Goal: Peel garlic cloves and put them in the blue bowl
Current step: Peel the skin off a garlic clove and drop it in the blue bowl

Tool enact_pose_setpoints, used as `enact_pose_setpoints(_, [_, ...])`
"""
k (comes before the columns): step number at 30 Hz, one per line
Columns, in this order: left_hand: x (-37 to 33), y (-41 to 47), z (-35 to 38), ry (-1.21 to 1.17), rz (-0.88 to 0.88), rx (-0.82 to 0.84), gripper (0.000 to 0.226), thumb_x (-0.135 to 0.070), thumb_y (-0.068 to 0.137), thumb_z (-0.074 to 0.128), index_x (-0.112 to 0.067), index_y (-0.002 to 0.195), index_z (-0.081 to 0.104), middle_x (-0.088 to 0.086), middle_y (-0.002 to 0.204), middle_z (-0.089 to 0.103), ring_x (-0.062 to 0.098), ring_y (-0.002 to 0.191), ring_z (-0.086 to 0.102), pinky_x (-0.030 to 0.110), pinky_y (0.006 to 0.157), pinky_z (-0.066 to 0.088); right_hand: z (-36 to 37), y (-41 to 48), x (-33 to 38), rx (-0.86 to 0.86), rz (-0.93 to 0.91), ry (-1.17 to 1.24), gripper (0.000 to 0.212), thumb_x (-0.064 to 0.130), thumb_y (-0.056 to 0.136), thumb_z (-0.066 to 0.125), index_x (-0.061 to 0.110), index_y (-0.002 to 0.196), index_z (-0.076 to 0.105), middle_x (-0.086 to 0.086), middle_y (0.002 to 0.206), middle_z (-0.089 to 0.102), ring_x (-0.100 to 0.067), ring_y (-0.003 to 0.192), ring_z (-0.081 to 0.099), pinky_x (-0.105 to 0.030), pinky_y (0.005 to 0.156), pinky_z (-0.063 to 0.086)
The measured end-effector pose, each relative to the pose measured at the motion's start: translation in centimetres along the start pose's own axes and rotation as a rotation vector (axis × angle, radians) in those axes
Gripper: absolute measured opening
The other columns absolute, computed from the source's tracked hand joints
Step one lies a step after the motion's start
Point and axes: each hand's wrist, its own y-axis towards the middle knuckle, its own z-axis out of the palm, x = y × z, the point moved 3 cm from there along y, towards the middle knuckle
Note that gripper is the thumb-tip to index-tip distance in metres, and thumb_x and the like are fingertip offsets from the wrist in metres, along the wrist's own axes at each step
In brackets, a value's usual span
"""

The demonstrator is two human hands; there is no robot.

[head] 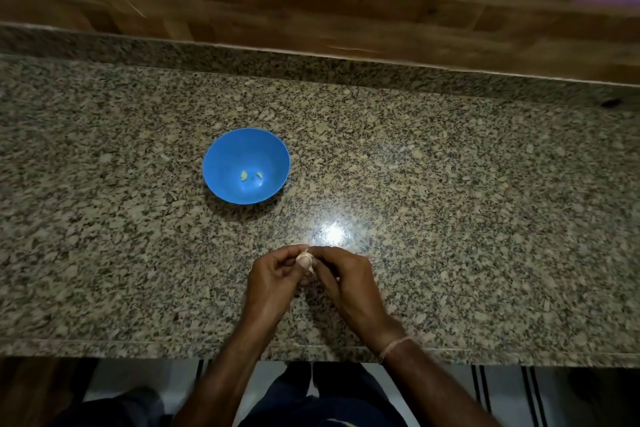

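So both hands are pinched together on one garlic clove [305,257], held just above the granite counter [450,184] near its front edge. The left hand [273,279] has its fingers curled in with the thumb pressed on the clove, and the right hand [343,276] is curled round it from the other side, fingertips touching the top end. My guess is they're mid-peel. The clove looks pale, off-white with a pinkish tinge, and some papery skin seems to be on it, though it's mostly hidden by fingers so I can't swear to that. Its long axis looks roughly 12-to-6 from what pokes out. The key bit: the blue bowl [221,156] sits at about 11 o'clock from the hands, well apart from them, so the left hand is the nearer one for the drop. There are two small yellowish peeled bits [243,176] lying in the bottom of it already, so I'd say it's early days.
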Motion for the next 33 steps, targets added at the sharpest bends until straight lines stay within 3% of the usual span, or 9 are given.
enact_pose_setpoints(3, [-0.2, 0.1, -0.1, -0.052, -0.019, 0.08, 0.018, -0.004, 0.096, 0.068, -0.011, 0.11, 0.076, 0.006, 0.097, 0.081, 0.017, 0.091, 0.078, 0.023, 0.074, 0.06, 0.3, -0.4, -0.4, -0.092, 0.062, 0.034, 0.016, 0.018, 0.099, 0.071, 0.021, 0.112, 0.079, 0.008, 0.096, 0.07, -0.009, 0.09, 0.069, -0.029, 0.075, 0.057])
enact_pose_setpoints(11, [0.6, 0.7, 0.1, -0.071, -0.084, 0.094, 0.018, -0.002, 0.094, 0.071, -0.008, 0.11, 0.075, 0.008, 0.099, 0.08, 0.022, 0.097, 0.077, 0.027, 0.077, 0.061, 0.7, -0.3, -1.4, -0.104, 0.048, -0.063, 0.009, 0.015, 0.098, 0.071, 0.017, 0.104, 0.076, 0.01, 0.095, 0.072, -0.003, 0.086, 0.068, -0.018, 0.074, 0.052])
enact_pose_setpoints(22, [-0.3, 2.2, 0.7, -0.114, -0.13, 0.061, 0.019, 0.004, 0.093, 0.069, -0.009, 0.106, 0.073, 0.005, 0.09, 0.081, 0.014, 0.083, 0.078, 0.022, 0.066, 0.059, -0.7, 2.9, -1.5, 0.077, -0.162, -0.227, 0.008, 0.02, 0.101, 0.064, 0.018, 0.108, 0.066, 0.007, 0.099, 0.064, -0.003, 0.084, 0.058, -0.021, 0.072, 0.049])
enact_pose_setpoints(25, [0.0, 2.5, 1.1, -0.091, -0.118, 0.042, 0.021, 0.006, 0.093, 0.068, -0.009, 0.107, 0.073, 0.009, 0.093, 0.08, 0.018, 0.086, 0.078, 0.026, 0.07, 0.061, -0.7, 3.0, -2.0, 0.059, -0.132, -0.214, 0.005, 0.023, 0.101, 0.065, 0.019, 0.104, 0.064, 0.01, 0.095, 0.06, 0.0, 0.08, 0.056, -0.021, 0.068, 0.048])
enact_pose_setpoints(29, [0.6, 2.9, 1.3, -0.039, -0.105, 0.027, 0.021, 0.003, 0.093, 0.07, -0.009, 0.111, 0.073, 0.008, 0.096, 0.08, 0.023, 0.093, 0.078, 0.037, 0.081, 0.063, -0.1, 2.8, -2.6, 0.033, -0.058, -0.181, 0.007, 0.026, 0.102, 0.063, 0.02, 0.103, 0.064, 0.017, 0.095, 0.055, 0.009, 0.081, 0.054, -0.008, 0.067, 0.038])
enact_pose_setpoints(33, [0.8, 3.4, 1.3, 0.008, -0.102, 0.014, 0.021, 0.0, 0.093, 0.072, -0.012, 0.11, 0.074, 0.005, 0.099, 0.08, 0.021, 0.097, 0.077, 0.039, 0.088, 0.062, 0.0, 3.0, -3.2, 0.025, -0.012, -0.127, 0.003, 0.02, 0.101, 0.065, 0.017, 0.103, 0.065, 0.014, 0.094, 0.056, 0.006, 0.081, 0.055, -0.01, 0.069, 0.039])
